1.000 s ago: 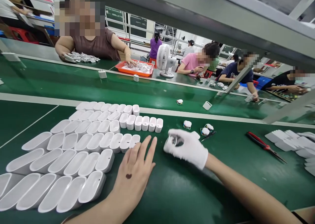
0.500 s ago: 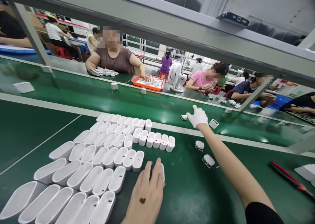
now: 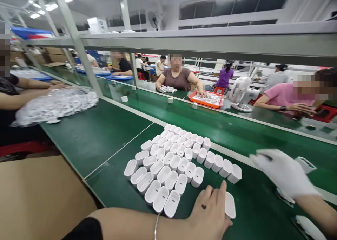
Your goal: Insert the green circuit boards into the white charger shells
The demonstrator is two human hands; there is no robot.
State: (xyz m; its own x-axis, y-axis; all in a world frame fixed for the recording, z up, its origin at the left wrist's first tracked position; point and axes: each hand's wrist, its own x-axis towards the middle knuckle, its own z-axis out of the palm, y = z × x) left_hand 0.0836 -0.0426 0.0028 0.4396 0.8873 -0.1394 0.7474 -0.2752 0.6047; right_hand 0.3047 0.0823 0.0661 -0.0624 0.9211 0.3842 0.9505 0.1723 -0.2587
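Note:
My left hand [image 3: 209, 212] is bare, with a dark heart mark on its back. Its fingers are closed around the side of a white plastic case [image 3: 230, 205] standing on the green table. Left of it, similar open-topped white cases [image 3: 171, 180] stand in slanting rows. My right hand [image 3: 283, 173], in a white glove and slightly blurred, is over the belt edge with its fingers curled together. A small dark patch shows at its fingers, but what they hold is unclear. Just beyond it lies another white case [image 3: 305, 164]. Circuit boards with white tops [image 3: 309, 227] lie below my right forearm.
A green conveyor belt [image 3: 152, 108] runs across, carrying small white parts. A grey shelf beam [image 3: 210, 45] spans above. Plastic-bagged parts [image 3: 60, 104] lie at left beside a co-worker. Opposite, co-workers sit near an orange tray [image 3: 206, 99] and a white fan [image 3: 240, 92].
The view has swung left, so everything sits farther right. My right hand's outstretched fingers have curled in, covering where a small circuit board lay on the belt. My left hand still holds the case.

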